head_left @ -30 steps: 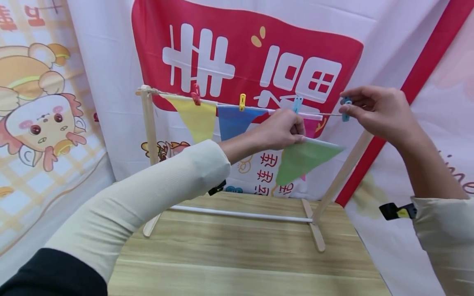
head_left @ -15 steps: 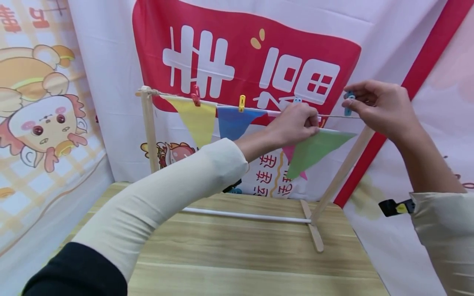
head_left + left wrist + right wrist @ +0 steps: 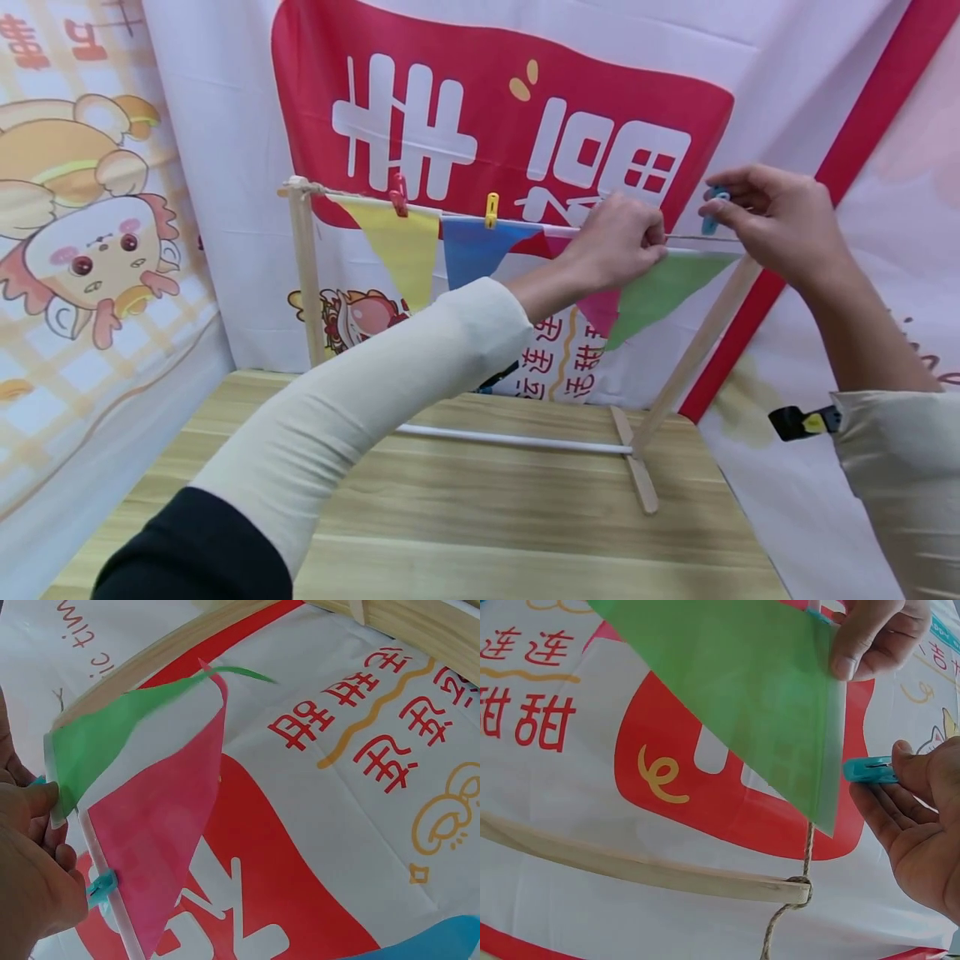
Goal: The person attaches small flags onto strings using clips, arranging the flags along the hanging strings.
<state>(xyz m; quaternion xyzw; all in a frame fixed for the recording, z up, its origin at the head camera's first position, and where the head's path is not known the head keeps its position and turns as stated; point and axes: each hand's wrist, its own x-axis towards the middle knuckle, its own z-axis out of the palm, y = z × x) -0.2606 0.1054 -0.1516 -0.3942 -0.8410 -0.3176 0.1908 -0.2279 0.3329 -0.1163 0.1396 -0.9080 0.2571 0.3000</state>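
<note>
A green pennant (image 3: 663,292) is pinched at its top left corner by my left hand (image 3: 618,242), its upper edge level with the string. In my right hand (image 3: 780,217) a teal clothespin (image 3: 870,770) sits between thumb and fingers, just beside the pennant's white edge and apart from it. To the left on the string hang a yellow pennant (image 3: 405,246) under a red clothespin (image 3: 398,196), and a blue pennant (image 3: 476,246) under a yellow clothespin (image 3: 491,210). Behind my left hand is a pink pennant (image 3: 161,840), held by another teal clothespin (image 3: 103,888).
Two wooden posts carry the string; the right post (image 3: 693,354) stands on a wooden foot (image 3: 637,467), and the left post (image 3: 303,267) is partly behind my sleeve. A white rod (image 3: 517,439) runs low over the wooden table (image 3: 480,517). Printed cloth (image 3: 210,83) hangs behind.
My left hand has moved right and up with the green pennant, bringing its edge to the string. My right hand has shifted slightly right with the clothespin.
</note>
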